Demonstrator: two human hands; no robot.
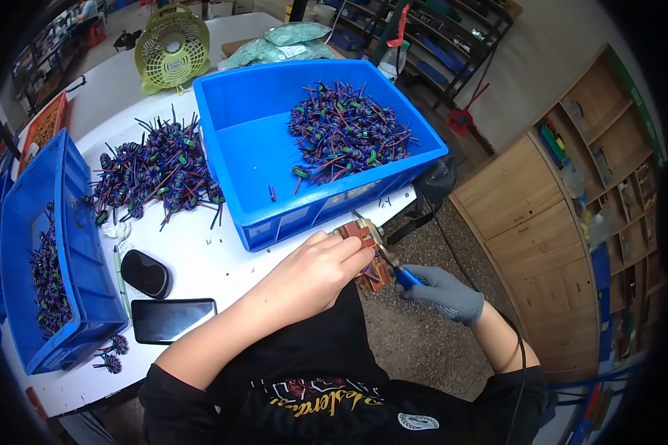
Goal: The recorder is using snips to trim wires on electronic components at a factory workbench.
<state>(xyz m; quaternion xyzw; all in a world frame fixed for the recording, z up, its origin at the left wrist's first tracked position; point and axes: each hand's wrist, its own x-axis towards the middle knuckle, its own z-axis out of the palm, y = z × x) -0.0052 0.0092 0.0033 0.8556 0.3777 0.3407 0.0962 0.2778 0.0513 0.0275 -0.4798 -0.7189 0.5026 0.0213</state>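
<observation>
My bare left hand (323,267) is at the table's front edge, its fingers closed on a small reddish-brown block (371,273). Thin blue and red wire ends show at the block, but the fingers hide part of it. On its right side, my right hand (445,293), in a grey glove, grips a blue-handled tool (408,277). The tool's dark front end reaches up to the block; its exact kind is hard to make out. Just beyond both hands stands a large blue bin (252,152), holding a heap of wire-wound coils (349,133) in blue, red and green.
More coils (156,170) are piled on the white table left of the bin. A second blue bin (89,245) with coils stands far left. A phone (172,320), a black computer mouse (145,273) and a green fan (172,52) sit on the table. A black cable (464,256) runs past my right arm.
</observation>
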